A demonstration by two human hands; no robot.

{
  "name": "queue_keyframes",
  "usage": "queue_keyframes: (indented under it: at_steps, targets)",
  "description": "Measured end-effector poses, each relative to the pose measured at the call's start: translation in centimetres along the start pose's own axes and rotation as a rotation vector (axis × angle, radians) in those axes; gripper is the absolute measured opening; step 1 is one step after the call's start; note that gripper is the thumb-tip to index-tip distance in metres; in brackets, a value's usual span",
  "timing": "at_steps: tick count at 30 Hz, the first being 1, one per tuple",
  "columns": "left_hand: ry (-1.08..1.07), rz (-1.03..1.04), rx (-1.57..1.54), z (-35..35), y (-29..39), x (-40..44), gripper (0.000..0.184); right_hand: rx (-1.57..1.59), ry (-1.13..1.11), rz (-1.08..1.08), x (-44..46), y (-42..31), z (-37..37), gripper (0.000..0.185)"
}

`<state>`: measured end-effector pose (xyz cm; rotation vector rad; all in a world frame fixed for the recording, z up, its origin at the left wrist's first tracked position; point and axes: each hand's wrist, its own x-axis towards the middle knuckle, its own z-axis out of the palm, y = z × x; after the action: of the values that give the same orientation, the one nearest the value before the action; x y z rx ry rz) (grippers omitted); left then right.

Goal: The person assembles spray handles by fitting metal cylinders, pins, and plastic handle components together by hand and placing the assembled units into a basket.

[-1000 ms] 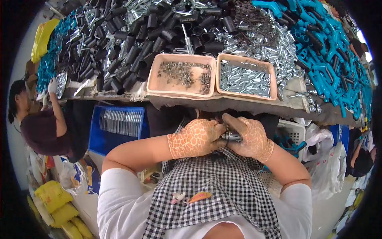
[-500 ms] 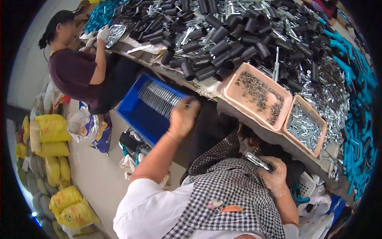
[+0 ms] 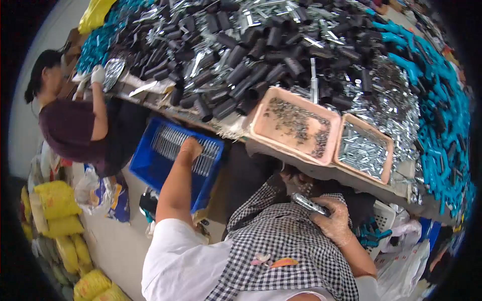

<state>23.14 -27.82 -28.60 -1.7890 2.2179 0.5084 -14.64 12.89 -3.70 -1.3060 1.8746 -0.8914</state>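
My left hand (image 3: pixel 192 148) reaches down into a blue plastic crate (image 3: pixel 146 178), over a row of slim silver metal parts (image 3: pixel 168 142) lined up side by side. Its fingers point downward and are mostly hidden, so whether they hold one of the parts does not show. In front of the checkered apron (image 3: pixel 281 241), my right hand (image 3: pixel 333 219) is closed around a shiny metal cylindrical piece (image 3: pixel 307 203) with a darker end near the palm. The piece sticks out to the left of the fingers, tilted.
A heaped table carries black tubes (image 3: pixel 241 72), silver rods and teal parts (image 3: pixel 442 145). Along its front edge stand a pink tray (image 3: pixel 258 118) of small metal bits and a tray of pins (image 3: pixel 365 152). A co-worker (image 3: pixel 70 125) stands at left. Yellow sacks (image 3: pixel 57 200) lie on the floor.
My left hand has moved from above the crate's right edge down into it, onto the metal parts. My right hand still holds the metal piece. The whole view has shifted.
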Motion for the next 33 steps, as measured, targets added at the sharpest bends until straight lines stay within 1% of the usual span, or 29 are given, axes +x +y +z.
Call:
queue_keyframes:
  at_steps: [2,4,5,6,9,10,11,13,14,15,17,20,23,24,27,28,31,33]
  targets:
    - [-0.078,0.032,0.093,2.8,-2.0,2.9,0.037,0.020,-0.004,0.018,-0.1,-0.6,-0.2,0.042]
    - [-0.138,0.076,0.172,7.2,-5.6,6.9,0.035,0.012,0.066,-0.061,-0.2,-0.1,0.0,0.042]
    - [-0.136,-0.020,0.112,2.2,-2.1,2.7,0.036,0.006,0.098,-0.094,-0.3,0.0,0.0,0.042]
    - [-0.128,-0.116,0.052,-4.6,2.9,-2.9,0.036,0.020,0.120,-0.122,-0.4,-0.2,-0.3,0.042]
    - [-0.216,-0.078,-0.505,-9.6,5.7,-7.5,0.028,-0.129,0.169,-0.143,-0.9,-0.6,-1.3,0.040]
    - [-0.260,-0.161,-0.949,-11.1,7.2,-9.4,0.030,-0.113,0.208,-0.180,-0.9,-0.6,-1.5,0.038]
    - [-0.305,-0.145,-1.175,-12.4,8.8,-11.4,0.030,-0.128,0.221,-0.183,-1.0,-0.5,-1.6,0.038]
    - [-0.431,-0.004,-1.456,-14.4,12.3,-15.6,0.032,-0.148,0.237,-0.197,-1.1,-0.4,-1.5,0.038]
    - [-0.471,0.066,-1.509,-14.9,14.2,-17.4,0.033,-0.152,0.224,-0.178,-1.2,-0.6,-1.6,0.039]
    - [-0.394,0.312,-1.363,-14.0,15.2,-18.1,0.029,-0.158,0.229,-0.196,-1.3,-0.5,-1.5,0.038]
    - [-0.382,0.343,-1.326,-14.4,19.3,-21.3,0.031,-0.176,0.253,-0.233,-1.6,-0.4,-1.5,0.038]
    - [-0.412,0.077,-1.575,-15.2,24.4,-25.2,0.030,-0.197,0.277,-0.200,-2.5,0.5,-1.3,0.036]
    - [-0.401,0.129,-1.638,-13.4,26.1,-26.1,0.029,-0.209,0.308,-0.183,-3.4,1.0,-1.4,0.036]
    - [-0.411,0.164,-1.666,-12.8,26.5,-26.3,0.026,-0.213,0.320,-0.183,-3.6,1.2,-1.5,0.036]
    - [-0.387,0.138,-1.669,-12.4,27.8,-27.2,0.018,-0.245,0.317,-0.156,-3.8,0.6,-2.2,0.036]
    - [-0.408,0.150,-1.715,-12.1,27.9,-27.3,0.019,-0.247,0.324,-0.156,-3.8,0.9,-2.3,0.035]
    - [-0.433,0.163,-1.627,-11.8,28.4,-28.5,0.026,-0.252,0.335,-0.171,-3.6,1.5,-2.1,0.035]
    - [-0.507,0.157,-1.616,-11.9,28.4,-28.8,0.027,-0.256,0.338,-0.205,-3.3,1.3,-2.1,0.036]
